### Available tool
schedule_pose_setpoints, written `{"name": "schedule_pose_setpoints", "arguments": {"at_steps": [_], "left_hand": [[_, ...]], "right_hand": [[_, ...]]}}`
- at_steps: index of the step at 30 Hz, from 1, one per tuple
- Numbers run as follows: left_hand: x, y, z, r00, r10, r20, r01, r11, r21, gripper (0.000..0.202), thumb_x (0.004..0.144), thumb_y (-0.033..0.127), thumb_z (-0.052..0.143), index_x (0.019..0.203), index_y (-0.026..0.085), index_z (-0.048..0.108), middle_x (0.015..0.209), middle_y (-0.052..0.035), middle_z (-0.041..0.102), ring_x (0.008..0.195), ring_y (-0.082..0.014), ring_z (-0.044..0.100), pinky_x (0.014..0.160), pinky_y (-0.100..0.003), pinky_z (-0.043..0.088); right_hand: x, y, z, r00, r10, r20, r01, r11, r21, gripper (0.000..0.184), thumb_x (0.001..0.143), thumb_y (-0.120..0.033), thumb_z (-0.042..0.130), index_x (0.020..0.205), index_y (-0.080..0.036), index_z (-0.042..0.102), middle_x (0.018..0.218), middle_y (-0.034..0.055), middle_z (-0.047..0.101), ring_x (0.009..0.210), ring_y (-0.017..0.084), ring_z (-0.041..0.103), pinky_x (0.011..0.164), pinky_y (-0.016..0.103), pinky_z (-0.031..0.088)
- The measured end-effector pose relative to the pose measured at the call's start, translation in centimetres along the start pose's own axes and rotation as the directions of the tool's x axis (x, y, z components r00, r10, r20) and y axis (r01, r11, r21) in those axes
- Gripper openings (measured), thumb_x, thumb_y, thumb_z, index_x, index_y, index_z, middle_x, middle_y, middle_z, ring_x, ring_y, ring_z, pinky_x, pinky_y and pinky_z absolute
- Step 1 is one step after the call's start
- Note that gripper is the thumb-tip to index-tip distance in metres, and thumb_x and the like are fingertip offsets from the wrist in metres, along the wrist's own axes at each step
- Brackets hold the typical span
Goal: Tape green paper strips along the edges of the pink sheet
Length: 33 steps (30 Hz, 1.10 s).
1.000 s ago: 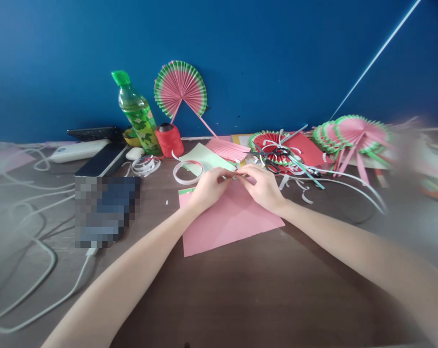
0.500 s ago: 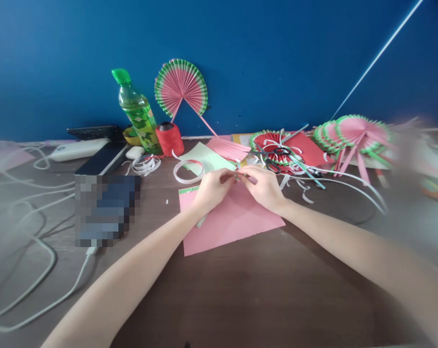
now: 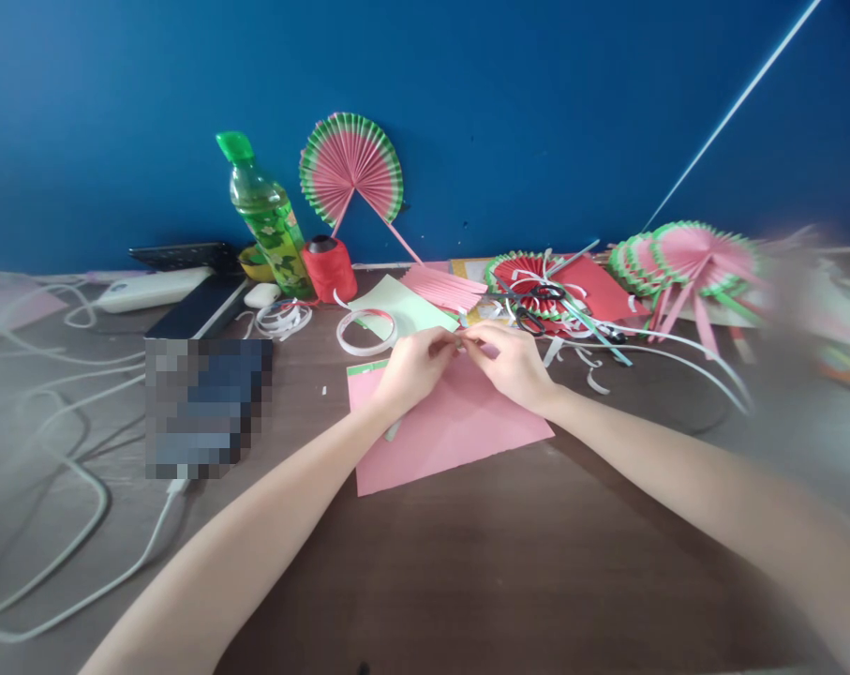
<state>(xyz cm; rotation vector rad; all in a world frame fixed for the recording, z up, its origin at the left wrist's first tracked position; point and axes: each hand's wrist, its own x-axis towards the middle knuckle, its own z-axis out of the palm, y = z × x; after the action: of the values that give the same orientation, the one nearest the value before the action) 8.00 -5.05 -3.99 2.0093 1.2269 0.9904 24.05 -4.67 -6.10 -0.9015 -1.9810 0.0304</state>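
Over the far side of the pink paper sheet (image 3: 459, 436), left hand (image 3: 416, 367) and right hand (image 3: 512, 366) nearly meet, equally near, fingers narrowed; any held item cannot be told.

- Centre: pink rectangular paper sheet (image 3: 459, 441) on the dark brown wooden table (image 3: 467, 572), left hand (image 3: 419, 364) and right hand (image 3: 510, 364) over its upper part.
- Just above: pale green paper sheet (image 3: 409, 305), white tape ring (image 3: 366, 351) at its left.
- Upper centre-left: round pink-and-green pleated paper fan (image 3: 352, 169), right of the green-capped plastic bottle (image 3: 275, 230).
- Right: pink-and-green pleated paper fans (image 3: 702, 255), beside the red paper sheet (image 3: 603, 289).
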Motion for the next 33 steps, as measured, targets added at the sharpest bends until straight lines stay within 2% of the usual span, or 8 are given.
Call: {"name": "schedule_pose_setpoints", "arguments": {"at_steps": [14,25,33], "left_hand": [[-0.05,-0.31,0.12,0.997,0.077,-0.015,-0.076,0.995,0.061,0.021,0.078,0.007,0.05,0.084,0.016,0.067,0.081,-0.0012,0.071,0.072,-0.0123,0.063,0.07,-0.023,0.046],[0.02,-0.13,-0.02,0.998,0.056,-0.01,-0.056,0.997,0.055,0.02,0.079,0.007,0.049,0.084,0.016,0.067,0.078,-0.0009,0.07,0.071,-0.0115,0.062,0.071,-0.022,0.046],[0.03,-0.16,-0.01,0.999,0.031,-0.012,-0.031,0.999,0.022,0.021,0.079,0.007,0.049,0.086,0.017,0.066,0.08,-0.0011,0.071,0.072,-0.012,0.062,0.073,-0.024,0.046]], "right_hand": [[0.05,-0.08,-0.14,1.0,-0.016,0.023,0.016,1.0,-0.007,0.016,0.085,-0.016,0.051,0.074,-0.017,0.063,0.075,0.0051,0.067,0.069,0.017,0.063,0.064,0.028,0.05],[0.19,-0.22,-0.26,1.0,-0.006,0.023,0.005,0.998,0.056,0.013,0.084,-0.014,0.052,0.077,-0.018,0.063,0.075,0.0043,0.067,0.071,0.017,0.063,0.066,0.029,0.049],[0.29,-0.35,-0.41,0.998,0.054,0.028,-0.056,0.994,0.089,0.013,0.083,-0.014,0.052,0.077,-0.018,0.064,0.075,0.0041,0.068,0.073,0.017,0.063,0.067,0.029,0.049]]}}
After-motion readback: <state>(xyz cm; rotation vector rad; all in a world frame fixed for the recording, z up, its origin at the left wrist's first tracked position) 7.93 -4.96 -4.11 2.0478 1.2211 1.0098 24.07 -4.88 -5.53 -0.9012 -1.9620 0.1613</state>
